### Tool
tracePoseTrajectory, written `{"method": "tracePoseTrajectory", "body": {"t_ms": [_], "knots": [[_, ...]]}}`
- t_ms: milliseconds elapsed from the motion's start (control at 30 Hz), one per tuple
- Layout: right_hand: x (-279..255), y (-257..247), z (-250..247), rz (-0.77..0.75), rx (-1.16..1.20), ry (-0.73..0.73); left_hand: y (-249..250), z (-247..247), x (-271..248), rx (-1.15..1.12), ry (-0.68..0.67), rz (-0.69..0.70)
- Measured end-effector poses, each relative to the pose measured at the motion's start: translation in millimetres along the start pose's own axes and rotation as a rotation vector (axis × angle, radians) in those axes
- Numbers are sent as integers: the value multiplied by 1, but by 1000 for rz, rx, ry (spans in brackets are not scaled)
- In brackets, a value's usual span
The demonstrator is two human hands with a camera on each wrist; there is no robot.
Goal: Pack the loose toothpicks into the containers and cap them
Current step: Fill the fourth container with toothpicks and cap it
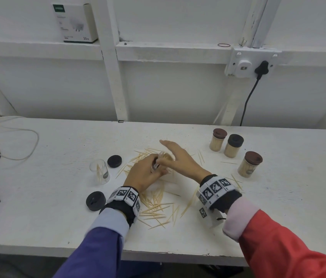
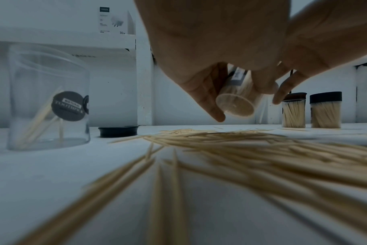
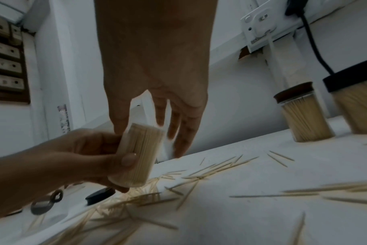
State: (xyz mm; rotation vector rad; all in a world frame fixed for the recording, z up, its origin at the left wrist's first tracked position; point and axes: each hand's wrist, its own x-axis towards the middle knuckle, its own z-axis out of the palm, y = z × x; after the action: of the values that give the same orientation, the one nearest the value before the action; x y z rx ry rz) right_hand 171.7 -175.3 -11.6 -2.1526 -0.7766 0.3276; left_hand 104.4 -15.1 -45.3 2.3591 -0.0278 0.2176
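At the centre of the head view the left hand [image 1: 145,174] curls its fingers and thumb round a clear plastic cylinder packed full of pale wooden toothpicks [image 3: 139,155], tilted and lifted off the white tabletop [image 1: 278,207]. The right hand [image 1: 178,157] lies flat over its open top, fingers straight, gripping nothing. Loose pale toothpicks [image 1: 156,207] are scattered below the hands. At centre left stands a nearly empty clear jar [image 1: 100,171], with two black round lids [image 1: 114,161] near it. Three capped, filled jars [image 1: 233,145] stand at the right.
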Motion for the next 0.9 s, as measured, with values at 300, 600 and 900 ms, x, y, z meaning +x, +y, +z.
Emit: {"method": "tracePoseTrajectory", "body": {"t_ms": [300, 600, 900], "knots": [[1, 5, -19, 31, -29, 147, -5, 1, 2, 139, 12, -38], [0, 10, -7, -52, 13, 102, -4, 2, 4, 107, -12, 33], [2, 21, -7, 86, 117, 46, -7, -2, 2, 119, 161, -26]]}}
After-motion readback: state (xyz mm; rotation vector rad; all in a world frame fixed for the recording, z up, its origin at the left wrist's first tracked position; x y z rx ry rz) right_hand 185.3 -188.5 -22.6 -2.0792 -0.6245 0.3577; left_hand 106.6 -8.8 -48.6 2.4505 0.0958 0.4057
